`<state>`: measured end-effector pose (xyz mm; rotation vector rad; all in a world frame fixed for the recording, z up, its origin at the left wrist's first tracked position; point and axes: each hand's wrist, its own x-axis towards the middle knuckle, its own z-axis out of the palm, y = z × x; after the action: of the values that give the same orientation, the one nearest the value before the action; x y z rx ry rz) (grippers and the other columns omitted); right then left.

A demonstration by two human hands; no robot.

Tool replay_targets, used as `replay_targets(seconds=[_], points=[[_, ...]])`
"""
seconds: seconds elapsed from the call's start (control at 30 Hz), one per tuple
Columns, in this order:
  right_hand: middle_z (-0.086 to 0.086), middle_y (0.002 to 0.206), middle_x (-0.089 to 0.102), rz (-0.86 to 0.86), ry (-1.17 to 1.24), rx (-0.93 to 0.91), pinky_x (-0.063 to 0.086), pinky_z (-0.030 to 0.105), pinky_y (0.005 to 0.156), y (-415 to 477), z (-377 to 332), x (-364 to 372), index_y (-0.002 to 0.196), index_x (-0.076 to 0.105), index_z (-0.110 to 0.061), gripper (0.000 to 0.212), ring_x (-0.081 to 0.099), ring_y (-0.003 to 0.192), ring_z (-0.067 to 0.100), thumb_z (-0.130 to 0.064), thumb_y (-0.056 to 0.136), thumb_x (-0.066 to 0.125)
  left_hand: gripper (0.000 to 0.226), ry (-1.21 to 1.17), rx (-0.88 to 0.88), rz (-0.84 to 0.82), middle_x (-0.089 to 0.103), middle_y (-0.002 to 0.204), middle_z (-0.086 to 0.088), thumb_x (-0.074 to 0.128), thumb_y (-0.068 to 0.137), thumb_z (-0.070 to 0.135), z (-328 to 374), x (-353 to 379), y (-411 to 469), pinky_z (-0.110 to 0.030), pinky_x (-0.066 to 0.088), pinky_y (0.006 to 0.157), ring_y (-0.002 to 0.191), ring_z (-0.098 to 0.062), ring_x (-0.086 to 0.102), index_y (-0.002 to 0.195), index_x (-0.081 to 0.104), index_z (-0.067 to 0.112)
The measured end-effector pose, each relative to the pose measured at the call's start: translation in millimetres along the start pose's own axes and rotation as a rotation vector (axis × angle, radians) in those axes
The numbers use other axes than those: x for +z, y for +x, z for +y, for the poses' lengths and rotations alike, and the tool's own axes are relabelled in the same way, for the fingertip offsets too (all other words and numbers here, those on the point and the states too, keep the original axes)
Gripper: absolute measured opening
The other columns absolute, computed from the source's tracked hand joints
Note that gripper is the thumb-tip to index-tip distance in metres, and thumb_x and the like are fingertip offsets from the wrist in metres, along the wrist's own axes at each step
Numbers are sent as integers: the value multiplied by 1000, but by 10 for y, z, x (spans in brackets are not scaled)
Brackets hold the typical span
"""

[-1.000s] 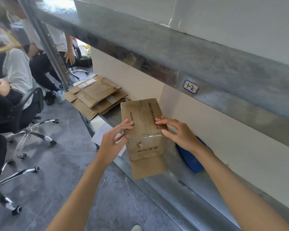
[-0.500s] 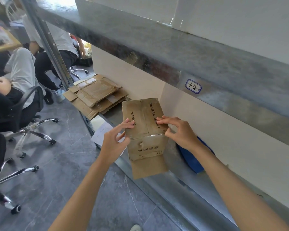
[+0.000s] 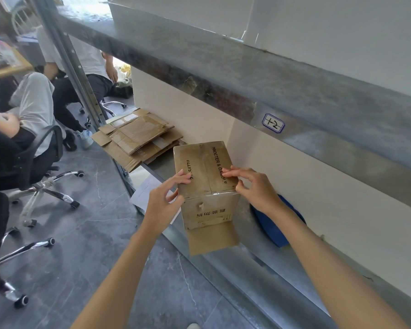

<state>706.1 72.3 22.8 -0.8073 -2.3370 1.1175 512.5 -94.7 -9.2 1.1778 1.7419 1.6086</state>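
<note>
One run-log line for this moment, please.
left grip: holds cardboard box, left top edge | right grip: holds right top edge | lower flap: open

**Around the work: what else my feed shows**

On my feed, a stack of flattened cartons (image 3: 138, 138) lies at the far end of the lower metal shelf (image 3: 271, 276), jutting past its front edge. A blue object (image 3: 274, 225) rests near the cream back wall, partly hidden. A white sheet of paper (image 3: 141, 194) sits at the shelf's front edge. The upper shelf beam carries a blue-bordered label (image 3: 273, 123) reading "1-2". Left of view, office chairs (image 3: 45, 184) with chrome bases stand on the grey tiled floor (image 3: 86, 257). Seated people occupy them, one in a grey shirt (image 3: 33, 103). A wooden desk (image 3: 12, 65) shows in the corner.
</note>
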Motion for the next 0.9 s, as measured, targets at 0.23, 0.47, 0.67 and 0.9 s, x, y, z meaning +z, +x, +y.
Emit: replay_targets(seconds=[0.23, 0.47, 0.67, 0.9], points=[[-20, 136, 56, -154, -1, 0, 37, 3, 94, 4, -2, -114, 125, 64, -26, 59, 37, 135, -7, 17, 87, 50, 47, 45, 12, -97, 61, 133, 2, 45, 85, -22, 28, -125, 2, -20, 49, 98, 138, 2, 39, 115, 66, 7], [-21, 128, 56, -153, 13, -23, 34, -2, 93, 28, -15, -116, 124, 67, -20, 44, 36, 120, -27, 9, 97, 46, 44, 74, 12, -39, 64, 129, 4, 41, 89, -19, 26, -100, -24, -13, 51, 85, 135, 5, 41, 112, 68, 7], [-10, 132, 61, -69, 26, -61, 37, 5, 99, -26, -1, -18, 121, 69, -17, 38, 43, 132, -3, 6, 97, 49, 36, 20, 54, 16, 67, 125, 3, 49, 90, -17, -17, -57, -77, -31, 55, 95, 135, -1, 45, 110, 68, 6], [-20, 118, 64, 53, 18, -67, 38, 24, 109, -16, 9, 130, 110, 72, -21, 25, 47, 127, -2, -4, 95, 60, 32, -7, 46, 96, 70, 119, 4, 56, 88, -15, -53, 7, -95, -41, 55, 96, 132, -4, 49, 105, 70, 8]])
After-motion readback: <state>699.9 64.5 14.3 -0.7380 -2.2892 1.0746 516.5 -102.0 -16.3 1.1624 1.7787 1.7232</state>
